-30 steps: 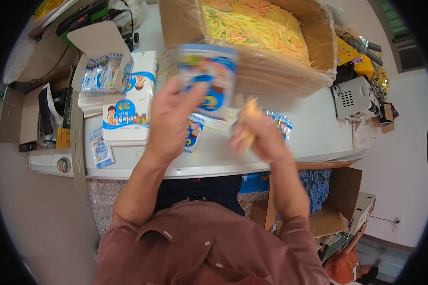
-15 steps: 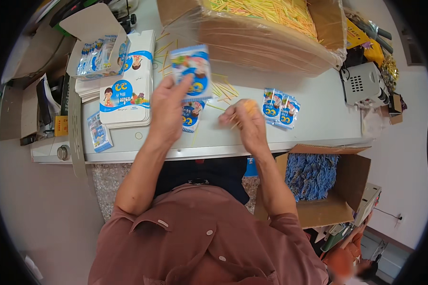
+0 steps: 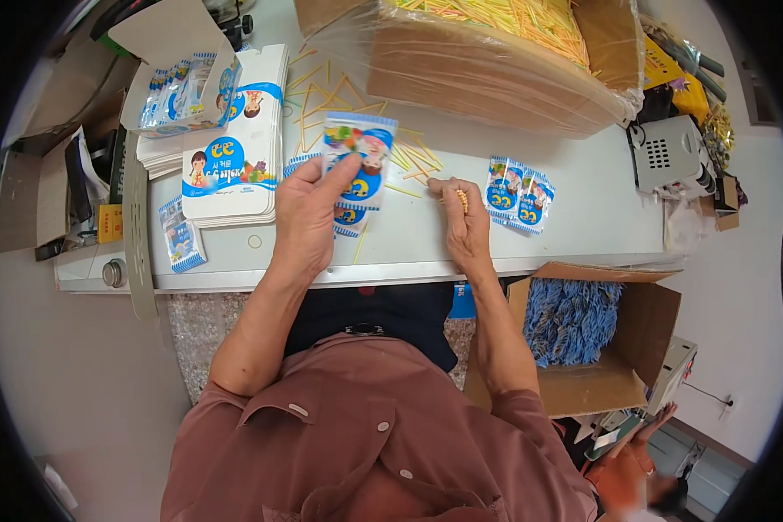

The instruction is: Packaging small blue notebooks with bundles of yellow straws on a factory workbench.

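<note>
In my left hand (image 3: pixel 309 217) is a small blue and white printed packet (image 3: pixel 359 161), pinched under the thumb and held above the table. Beneath it, part of another such packet (image 3: pixel 350 228) shows. My right hand (image 3: pixel 466 228) is closed round a bundle of thin yellowish sticks (image 3: pixel 461 202), whose ends poke out between the fingers. Its thumb and forefinger come together at the left; what they pinch, if anything, is too small to make out. Loose yellow and orange sticks (image 3: pixel 416 158) lie scattered just beyond my hands. Two more packets (image 3: pixel 518 196) rest right of my right hand.
A plastic-lined carton (image 3: pixel 496 83) full of sticks stands at the back. Flat printed cartons (image 3: pixel 235 204) are stacked at left, beside an open display box (image 3: pixel 178 130) of packets. Below the table's right edge sits a box (image 3: pixel 661 326) of blue packets. Another person (image 3: pixel 622 474) is at lower right.
The packet in my left hand has shifted slightly right and down. My right hand has turned, so the stick ends now show. The person at lower right has raised an arm.
</note>
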Demonstrator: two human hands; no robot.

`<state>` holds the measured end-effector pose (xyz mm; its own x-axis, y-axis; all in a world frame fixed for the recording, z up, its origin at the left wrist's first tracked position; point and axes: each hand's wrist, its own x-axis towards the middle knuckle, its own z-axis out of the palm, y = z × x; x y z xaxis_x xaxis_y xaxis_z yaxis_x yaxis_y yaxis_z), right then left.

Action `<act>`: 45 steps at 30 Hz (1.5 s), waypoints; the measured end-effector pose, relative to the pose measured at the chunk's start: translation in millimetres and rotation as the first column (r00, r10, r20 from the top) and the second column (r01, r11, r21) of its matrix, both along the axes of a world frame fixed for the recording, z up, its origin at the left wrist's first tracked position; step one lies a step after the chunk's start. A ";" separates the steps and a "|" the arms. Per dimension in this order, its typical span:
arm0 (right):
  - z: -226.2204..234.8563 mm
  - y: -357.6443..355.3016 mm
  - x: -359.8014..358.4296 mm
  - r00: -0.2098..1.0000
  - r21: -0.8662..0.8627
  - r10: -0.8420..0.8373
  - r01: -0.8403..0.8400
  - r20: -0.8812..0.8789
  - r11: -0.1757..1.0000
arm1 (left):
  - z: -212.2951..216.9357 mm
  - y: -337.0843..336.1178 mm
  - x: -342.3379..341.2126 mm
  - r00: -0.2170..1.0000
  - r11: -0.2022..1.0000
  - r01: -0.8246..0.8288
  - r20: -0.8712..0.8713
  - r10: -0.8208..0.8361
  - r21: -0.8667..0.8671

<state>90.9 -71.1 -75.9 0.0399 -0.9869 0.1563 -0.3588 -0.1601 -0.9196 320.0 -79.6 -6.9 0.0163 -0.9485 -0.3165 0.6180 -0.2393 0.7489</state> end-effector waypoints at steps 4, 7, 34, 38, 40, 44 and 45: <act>2.2 -1.3 -6.2 0.958 0.109 -0.166 0.144 0.233 0.984 | 1.5 2.5 1.4 0.948 0.986 0.153 0.292 -0.127 -0.067; 21.9 -14.7 -11.4 0.760 0.077 -0.099 0.064 0.642 0.995 | -0.3 10.7 0.0 0.874 0.959 0.248 0.458 -0.160 -0.138; 83.0 -2.1 50.1 0.709 -0.083 0.194 -0.189 0.678 0.978 | -13.4 35.3 -0.3 0.771 0.864 0.480 0.542 -0.334 -0.151; 70.5 1.2 50.3 0.722 0.058 0.129 -0.229 0.679 0.972 | -13.6 35.1 -9.3 0.799 0.885 0.437 0.521 -0.299 -0.163; 62.9 2.9 52.7 0.731 0.081 0.131 -0.248 0.670 0.965 | -14.7 36.7 -15.9 0.891 0.928 0.340 0.369 -0.266 -0.152; 64.9 14.8 59.3 0.691 0.035 0.183 -0.288 0.699 0.957 | -23.8 43.2 -23.2 0.930 0.958 0.246 0.314 -0.190 -0.147; 66.0 20.0 58.4 0.782 -0.024 0.197 -0.227 0.591 0.974 | -25.1 43.6 -23.0 0.961 0.965 0.183 0.242 -0.135 -0.188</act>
